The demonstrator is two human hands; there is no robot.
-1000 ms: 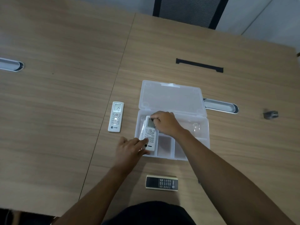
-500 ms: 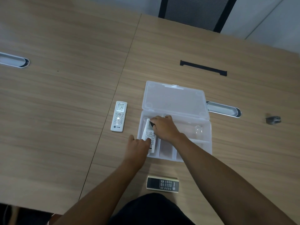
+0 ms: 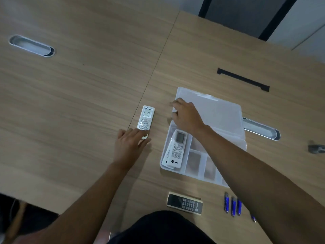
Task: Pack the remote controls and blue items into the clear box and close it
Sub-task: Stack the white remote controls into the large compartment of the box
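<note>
My left hand (image 3: 129, 147) lies loosely open, fingertips touching the near end of the white remote (image 3: 145, 121) on the table. My right hand (image 3: 186, 117), fingers relaxed and empty, hovers over the clear box (image 3: 226, 131); another remote (image 3: 175, 149) lies inside, just below it.

The light is soft and rather dim, with a cool grey tone, and it falls evenly from above on the wooden table (image 3: 88, 95). Shadows are weak; a faint one lies under the left hand (image 3: 129, 147). The clear box (image 3: 221, 120) shows no strong glare. The wide lens bends the table edges. The right hand (image 3: 186, 117) is slightly blurred, and the corners look soft.
</note>
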